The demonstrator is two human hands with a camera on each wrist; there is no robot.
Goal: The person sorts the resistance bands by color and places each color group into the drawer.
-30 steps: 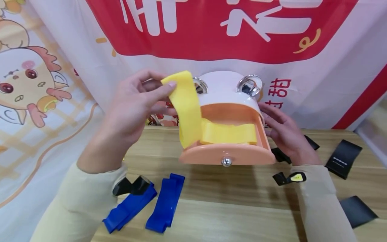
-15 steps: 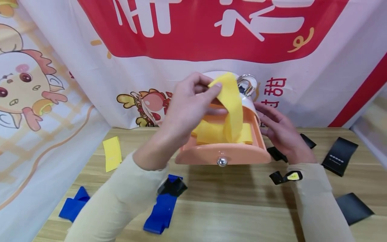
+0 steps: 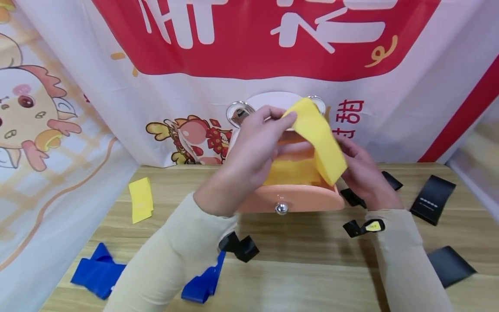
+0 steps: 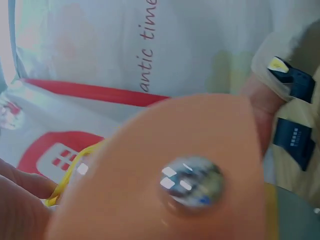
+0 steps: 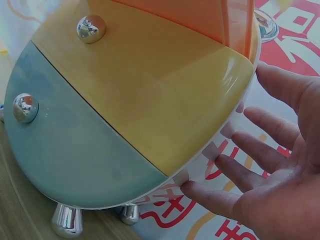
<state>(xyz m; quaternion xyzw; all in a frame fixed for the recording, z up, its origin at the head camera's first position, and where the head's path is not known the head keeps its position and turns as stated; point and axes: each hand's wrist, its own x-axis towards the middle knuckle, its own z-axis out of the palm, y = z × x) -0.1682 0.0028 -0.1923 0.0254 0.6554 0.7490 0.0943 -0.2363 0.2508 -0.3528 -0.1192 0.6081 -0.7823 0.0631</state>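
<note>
Between thumb and fingers my left hand (image 3: 253, 147) pinches one end of a flat yellow strip (image 3: 312, 128), whose lower part bends down at the right side of an open orange drawer (image 3: 304, 200). More yellow strip (image 3: 290, 172) lies inside that drawer. The drawer belongs to a rounded white storage box (image 3: 269, 99) with silver rings on top. My right hand (image 3: 364, 180) rests straight fingertips against the box's side, as the right wrist view shows. Below the orange drawer, a yellow drawer (image 5: 165, 80) and a blue-green drawer (image 5: 90, 140) are closed.
Another yellow strip (image 3: 141, 200) lies on the wooden table (image 3: 304, 277) at the left. Blue strips (image 3: 97, 273) are near the front, partly behind my left sleeve. Several black pieces (image 3: 433, 200) lie at the right. A printed cloth (image 3: 249, 39) hangs behind the box.
My left hand has carried the yellow strip rightward from the drawer's left side to over its right side. The right hand stays at the box's side.
</note>
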